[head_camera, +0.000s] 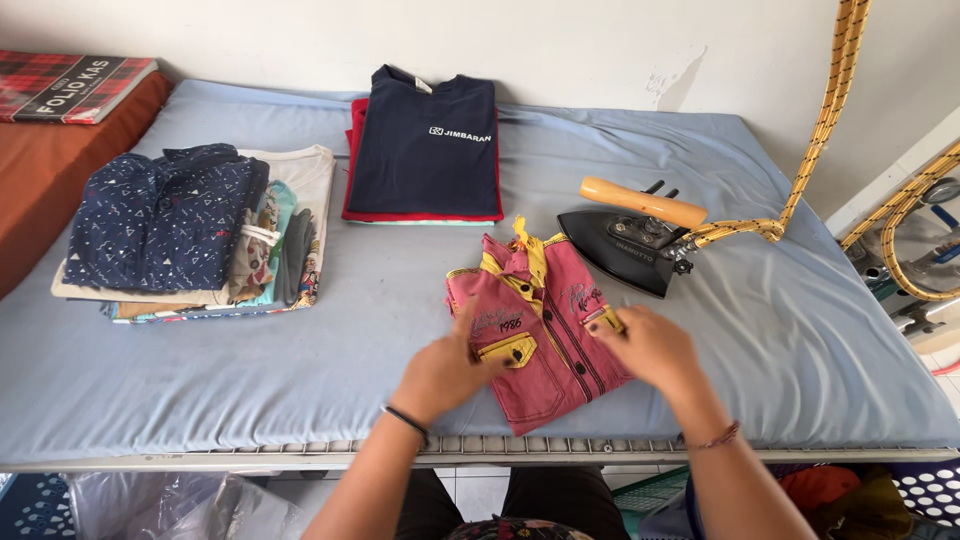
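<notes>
Both hands flat on folded red-and-yellow shirt (540, 330), wooden-handled iron (630, 235) beside

Single head-worn view, looking steeply down and forward, close over blue padded table (150, 380)

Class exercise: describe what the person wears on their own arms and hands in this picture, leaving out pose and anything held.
Both forearms are bare, no sleeves showing. The left hand has a thin dark band at the wrist. The right hand has a thin reddish thread bracelet at the wrist. No gloves or rings are visible.
</notes>
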